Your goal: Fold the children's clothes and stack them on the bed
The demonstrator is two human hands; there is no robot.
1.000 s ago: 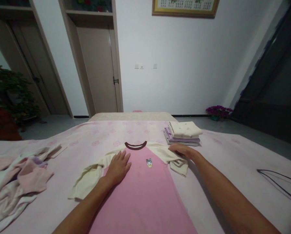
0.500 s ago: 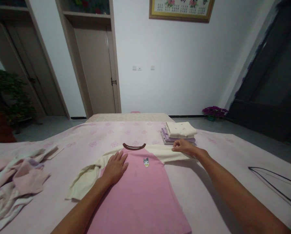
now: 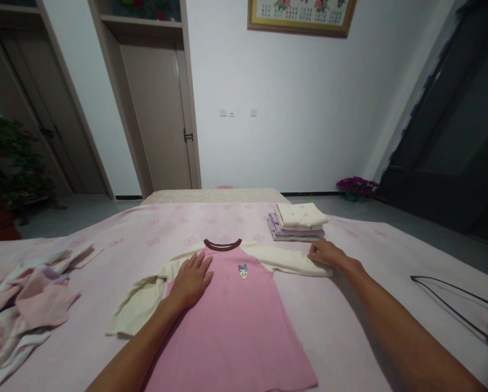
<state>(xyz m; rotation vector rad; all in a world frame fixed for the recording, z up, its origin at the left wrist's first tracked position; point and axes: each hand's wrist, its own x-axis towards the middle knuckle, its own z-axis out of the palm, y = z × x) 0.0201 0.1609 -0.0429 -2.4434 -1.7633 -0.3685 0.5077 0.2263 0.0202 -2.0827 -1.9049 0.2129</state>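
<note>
A pink long-sleeved shirt [image 3: 236, 321] with cream sleeves, a dark brown collar and a small duck-face patch lies spread in front of me. My left hand [image 3: 192, 279] rests flat on its upper left chest, fingers stretched out. Toward the end of the right-side sleeve, my right hand [image 3: 328, 255] pinches the cream fabric between thumb and fingers. That sleeve reaches straight out sideways, while the left-side sleeve bends down toward me. Just beyond my right hand sits a stack of folded clothes [image 3: 299, 222], cream on top and purple below.
A pink flowered sheet [image 3: 358, 305] covers the bed. Crumpled clothes [image 3: 35, 299] lie in a heap at the left. A black hanger [image 3: 452, 305] lies at the right. Beyond the bed are a door [image 3: 154, 114] and purple flowers [image 3: 357, 186] on the floor.
My right hand has slid outward along the sleeve, toward its cuff end, and the sleeve now lies straighter. My left hand stays on the chest. The view has shifted slightly.
</note>
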